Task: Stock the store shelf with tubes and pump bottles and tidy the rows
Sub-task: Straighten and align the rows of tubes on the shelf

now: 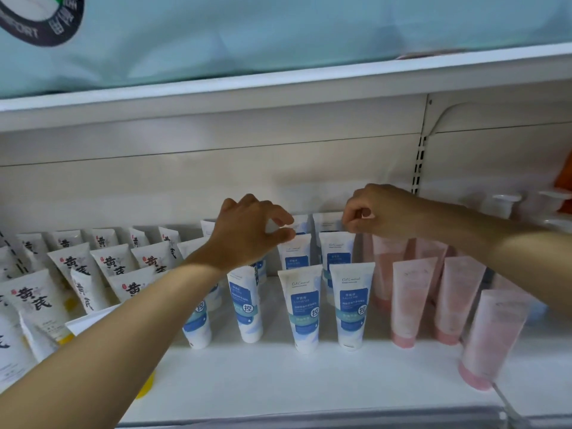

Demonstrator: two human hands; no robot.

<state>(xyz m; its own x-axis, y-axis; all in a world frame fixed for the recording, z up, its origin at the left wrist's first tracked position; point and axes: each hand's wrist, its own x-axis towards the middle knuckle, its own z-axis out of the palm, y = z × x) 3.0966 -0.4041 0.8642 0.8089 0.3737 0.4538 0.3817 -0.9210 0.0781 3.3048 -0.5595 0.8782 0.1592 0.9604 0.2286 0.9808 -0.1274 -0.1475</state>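
Rows of white tubes with blue labels (305,305) stand cap-down in the middle of the white shelf (278,382). My left hand (247,230) reaches to the back of these rows, thumb and fingers pinching the top of a rear blue-label tube (272,226). My right hand (374,212) is beside it, fingers curled onto the top edge of another rear blue-label tube (328,221). Pink tubes (411,301) stand to the right; one pink tube (492,339) leans near the front. White tubes with black characters (74,267) fill the left.
An upper shelf (278,85) carrying a pale blue-green package (247,29) overhangs close above. At the far right stand clear-capped containers (507,202) and something orange (565,181). A slotted upright (418,162) divides the back panel.
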